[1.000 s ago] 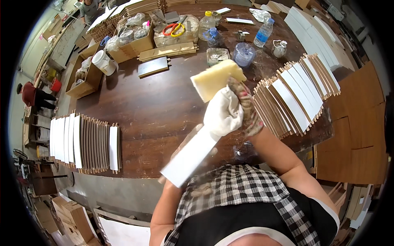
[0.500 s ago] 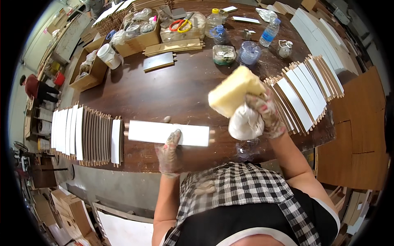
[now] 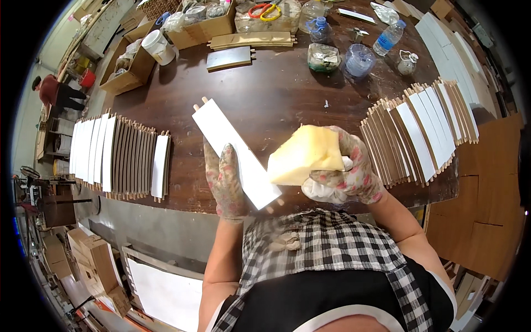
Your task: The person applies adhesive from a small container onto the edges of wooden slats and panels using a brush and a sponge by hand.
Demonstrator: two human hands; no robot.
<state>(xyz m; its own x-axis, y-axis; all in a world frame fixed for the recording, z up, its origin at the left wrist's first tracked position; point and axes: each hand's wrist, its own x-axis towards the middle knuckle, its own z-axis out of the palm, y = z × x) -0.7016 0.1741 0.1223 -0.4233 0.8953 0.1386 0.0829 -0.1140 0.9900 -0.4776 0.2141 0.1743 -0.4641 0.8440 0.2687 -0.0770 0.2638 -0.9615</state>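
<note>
At the left of the brown tabletop point(image 3: 249, 99), a row of dowelled slats point(image 3: 124, 157) stands on edge, white faces showing at its left part. A single white-edged slat point(image 3: 160, 166) stands just beside the row's right end.

The left hand point(image 3: 225, 182), in a floral-patterned glove, grasps the white dowelled board point(image 3: 243, 160): thumb on the white face, fingers at the left edge and partly hidden beneath. The board lies diagonally between the hands, far end to the left, near end toward the checked apron point(image 3: 332, 243). Two dowels project from each end.

To the right, the yellow sponge block point(image 3: 307, 152) overlaps the board's right edge in view; contact cannot be confirmed. The right hand point(image 3: 357, 169), similarly gloved, grips the sponge together with a white cloth point(image 3: 323, 192). A second slat row point(image 3: 417, 130) occupies the tabletop's right side.
</note>
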